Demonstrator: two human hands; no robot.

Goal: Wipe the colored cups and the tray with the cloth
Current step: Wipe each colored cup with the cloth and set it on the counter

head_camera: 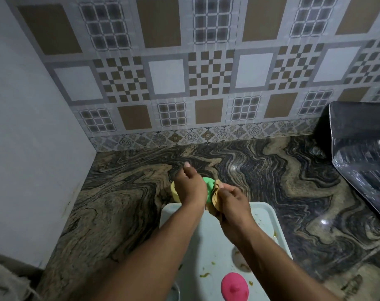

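A green cup [209, 189] sits at the far edge of the tray, with a crumpled tan cloth [216, 195] pressed against its right side. A yellow cup [174, 192] is just beside it on the left. A pink cup [234, 286] stands upside down on the pale, food-smeared tray [263, 210].

Bare swirled stone counter [271, 181] lies open to the left, far side and right of the middle. A plain wall [32, 127] closes the left and a tiled wall [184, 83] the far side. A dark glossy slab [362, 148] leans at far right. A pale tray [208, 235] carrying a pink domed piece [234, 285] fills the near middle. At its far edge crowd a yellow cup [175, 192], the left hand [190, 185] gripping a green cup [208, 185], and the right hand [232, 198] holding a cloth [216, 192].
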